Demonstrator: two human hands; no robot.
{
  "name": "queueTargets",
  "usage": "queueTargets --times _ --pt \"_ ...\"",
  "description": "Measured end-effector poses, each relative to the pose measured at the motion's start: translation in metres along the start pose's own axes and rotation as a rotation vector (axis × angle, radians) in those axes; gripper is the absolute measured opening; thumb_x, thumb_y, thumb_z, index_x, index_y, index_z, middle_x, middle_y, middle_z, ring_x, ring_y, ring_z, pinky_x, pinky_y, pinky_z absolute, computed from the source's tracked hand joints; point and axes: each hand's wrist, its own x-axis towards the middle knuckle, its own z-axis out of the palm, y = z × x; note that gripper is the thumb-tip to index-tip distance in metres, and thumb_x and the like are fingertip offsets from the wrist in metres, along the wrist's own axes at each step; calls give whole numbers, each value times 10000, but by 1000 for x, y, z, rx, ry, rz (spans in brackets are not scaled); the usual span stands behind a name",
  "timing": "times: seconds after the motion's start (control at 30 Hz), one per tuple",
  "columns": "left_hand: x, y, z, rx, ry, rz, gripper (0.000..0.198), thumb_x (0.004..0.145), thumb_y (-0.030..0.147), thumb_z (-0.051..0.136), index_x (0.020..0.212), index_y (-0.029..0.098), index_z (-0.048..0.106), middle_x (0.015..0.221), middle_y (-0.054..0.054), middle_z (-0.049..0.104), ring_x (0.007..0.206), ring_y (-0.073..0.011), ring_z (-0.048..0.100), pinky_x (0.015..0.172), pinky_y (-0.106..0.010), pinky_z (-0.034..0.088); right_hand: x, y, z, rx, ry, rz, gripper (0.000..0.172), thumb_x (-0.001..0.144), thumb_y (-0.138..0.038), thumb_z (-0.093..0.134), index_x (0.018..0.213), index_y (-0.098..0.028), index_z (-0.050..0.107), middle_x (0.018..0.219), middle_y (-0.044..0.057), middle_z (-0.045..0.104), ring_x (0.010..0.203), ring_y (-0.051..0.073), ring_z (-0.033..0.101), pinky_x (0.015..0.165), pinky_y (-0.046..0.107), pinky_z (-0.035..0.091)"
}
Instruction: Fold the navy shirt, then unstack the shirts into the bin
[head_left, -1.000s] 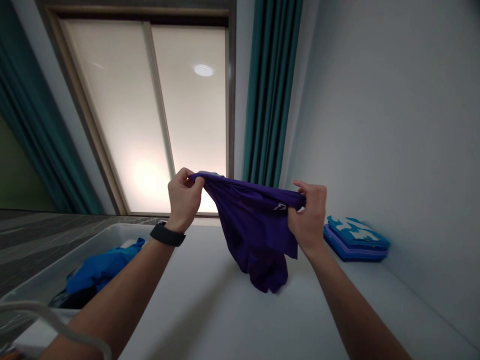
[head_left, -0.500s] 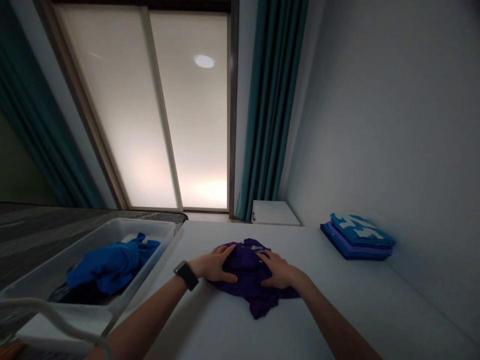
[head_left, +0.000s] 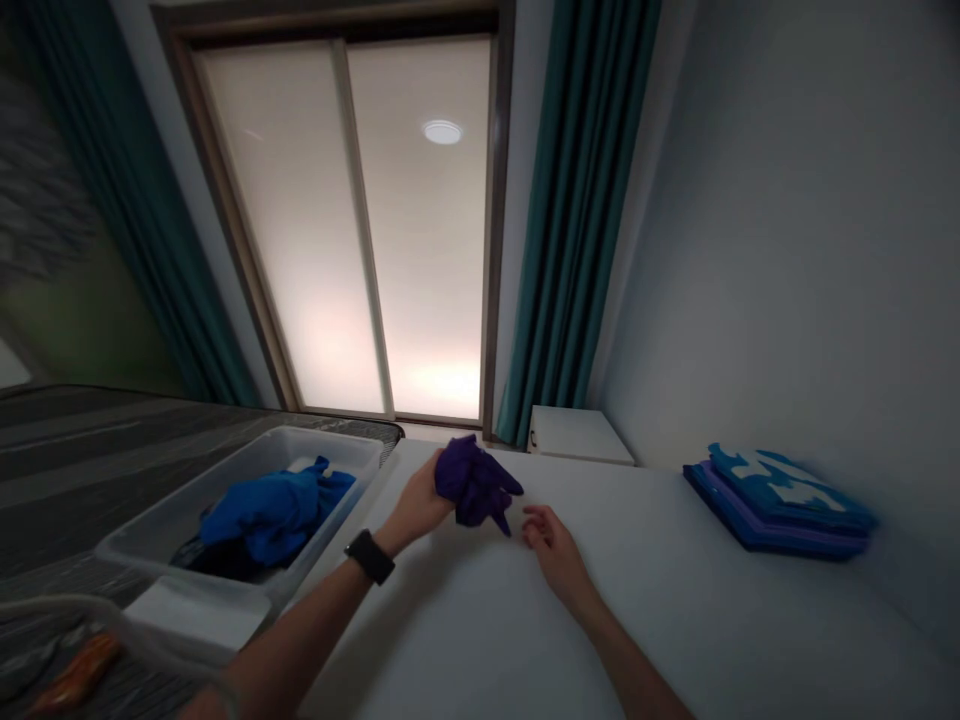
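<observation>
A crumpled dark purple garment [head_left: 472, 482] is lifted above the white tabletop [head_left: 480, 630], bunched up with its loose ends hanging to the right. My left hand [head_left: 418, 500], with a dark watch on the wrist, is closed on its left side; the garment hides most of the fingertips. Just right of the garment, my right hand [head_left: 559, 558] hovers over the table, holding nothing. Its fingers are loosely bent and apart, with a small gap between them and the cloth.
At left stands a translucent plastic bin [head_left: 341, 438] holding a blue garment [head_left: 277, 512] and darker cloth. Folded clothes [head_left: 787, 510] in blue and purple are stacked at right by the wall. A white cabinet [head_left: 577, 435] stands beyond the table. A pale curved bar [head_left: 112, 612] crosses the lower left.
The purple garment, earlier lying spread on the table under both hands, is now gathered and raised in my left hand. My right hand has come off it. The view has shifted left.
</observation>
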Motion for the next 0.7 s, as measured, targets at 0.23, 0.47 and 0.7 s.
queueTargets --times 0.23,0.47,0.7 --pt "12 -30 -152 702 305 -224 569 819 326 584 1346 191 415 1318 -134 523 1204 -307 522 960 -416 450 -13 14 15 -200 -118 -125 286 834 -364 474 1021 -219 635 868 56 639 796 189 618 745 305 513" --pt "-22 -65 -190 1105 -6 -585 591 777 277 537 1342 149 420 1356 -218 448 1131 -402 550 870 -545 451 -14 11 17 -287 -156 -172 296 851 -347 444 1037 -220 635 897 66 643 827 193 625 795 320 517" --pt "-19 -38 -81 767 -241 -203 352 856 307 481 1183 205 565 1086 -84 667 989 -242 631 862 -353 461 -10 9 14 -251 -103 -185 255 842 -299 460 1003 -211 637 855 49 641 777 180 616 736 295 506"
